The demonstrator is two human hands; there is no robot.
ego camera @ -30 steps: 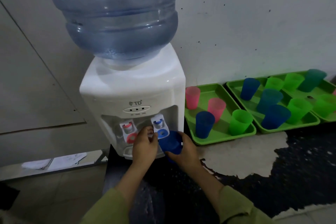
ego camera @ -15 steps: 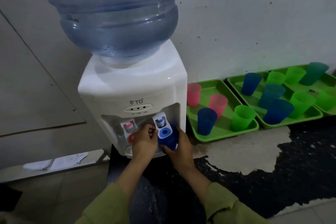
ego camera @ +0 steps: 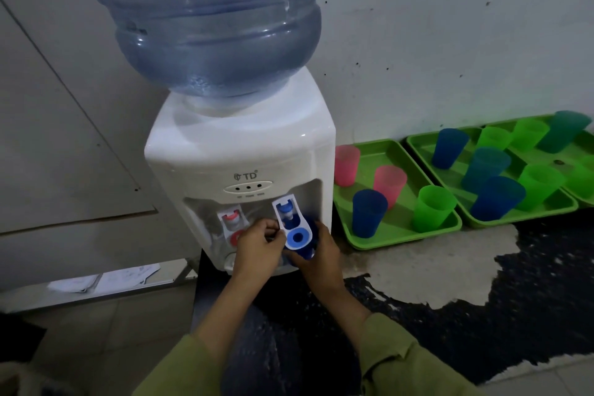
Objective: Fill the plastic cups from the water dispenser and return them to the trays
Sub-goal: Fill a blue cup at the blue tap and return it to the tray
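Since one second ago the blue cup has gone from in front of the outlet to up beneath it, behind the blue tap lever, and the right hand has gone in with it. Nearest the camera, olive sleeves are cut off by the lower edge. The right hand wraps the cup from the right side, and hand and lever hide most of the cup. The left hand has curled fingers meeting the lever's left edge; whether they pinch it or merely touch it cannot be told. The red tap sits just left of that hand. Both taps are recessed in the white water dispenser, whose bottle is cropped at the top. To the right a patchy dark counter runs in front of the trays. The near green tray lies just beside the dispenser – one pink cup is partly hidden by its corner. A second tray touches the first; a third is cut off at the right edge.
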